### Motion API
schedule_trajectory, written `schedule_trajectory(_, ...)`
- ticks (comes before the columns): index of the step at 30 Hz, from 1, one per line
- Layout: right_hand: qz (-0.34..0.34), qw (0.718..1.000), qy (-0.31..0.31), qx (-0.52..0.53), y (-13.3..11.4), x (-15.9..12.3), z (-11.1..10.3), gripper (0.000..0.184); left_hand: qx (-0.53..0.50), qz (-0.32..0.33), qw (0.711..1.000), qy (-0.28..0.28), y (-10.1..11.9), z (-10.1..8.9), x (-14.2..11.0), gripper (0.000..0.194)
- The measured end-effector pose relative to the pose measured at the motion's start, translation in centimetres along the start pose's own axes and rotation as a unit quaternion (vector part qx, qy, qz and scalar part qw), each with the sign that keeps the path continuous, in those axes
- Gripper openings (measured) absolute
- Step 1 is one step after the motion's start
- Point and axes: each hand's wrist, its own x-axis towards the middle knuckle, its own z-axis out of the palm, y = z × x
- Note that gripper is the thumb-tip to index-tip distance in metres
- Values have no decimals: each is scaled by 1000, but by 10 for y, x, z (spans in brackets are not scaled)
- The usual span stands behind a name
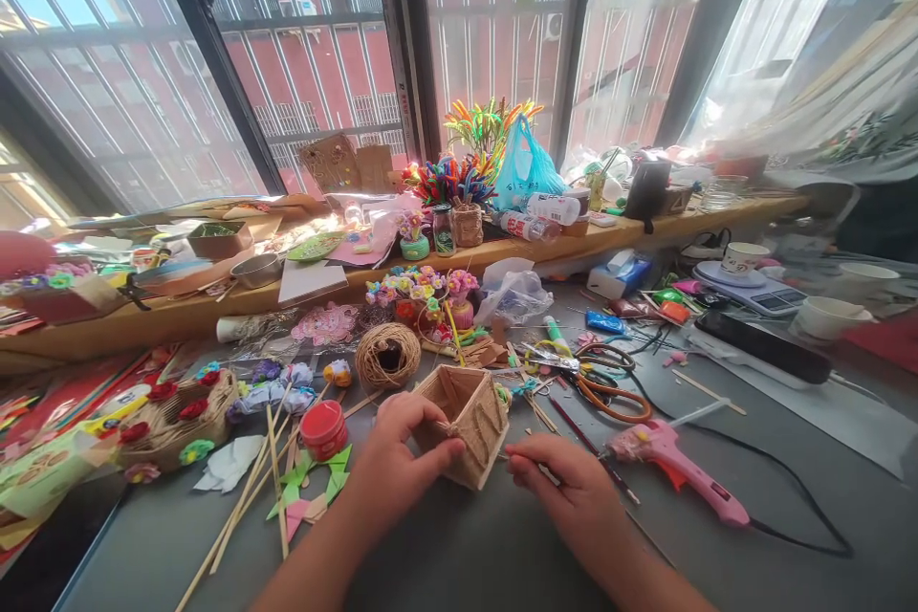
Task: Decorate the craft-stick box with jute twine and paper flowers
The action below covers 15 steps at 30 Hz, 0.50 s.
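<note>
In the middle of the head view, my left hand (410,449) grips the rim of a small open-topped box (482,435), brown and covered in something like burlap. The box is tilted, its opening facing up and left, and wavy cord-like lines run over its near side. Just right of the box, my right hand (566,483) is closed with thumb and fingers pinched together. Whatever lies in that pinch is too small to make out. A ball of jute twine (387,356) stands behind my left hand. Beyond my right hand lies a pink hot glue gun (678,469).
Orange-handled scissors (613,397) lie behind the glue gun, whose black cord loops at the right. Thin wooden sticks (248,507), a red jar (322,430) and a folded-paper ring (337,478) are on the left. A kitchen scale (753,292) stands at the back right.
</note>
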Motion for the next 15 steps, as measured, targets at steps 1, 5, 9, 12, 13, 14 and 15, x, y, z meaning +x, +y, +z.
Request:
schedule_trajectory(1,24,1000,-7,14,1,1,0,17,4,1,1000,7,1,0,0,27)
schedule_trajectory(5,55,997,-59,23,-1,-1,1,35,27,15,999,20,4,0,-2,25)
schedule_trajectory(9,72,994,-75,17,-3,-4,5,49,36,35,999,9,3,3,-4,32)
schedule_trajectory(12,106,990,-90,27,-1,-3,6,50,51,61,997,13,-3,8,-4,32)
schedule_trajectory(13,116,988,-95,26,-1,-2,6,50,60,78,995,12,-6,10,-5,32)
schedule_trajectory(14,122,987,-99,22,0,-2,6,50,72,97,993,9,-9,12,-5,31)
schedule_trajectory(15,124,987,-101,18,0,-1,6,49,85,115,990,4,-12,14,-5,31)
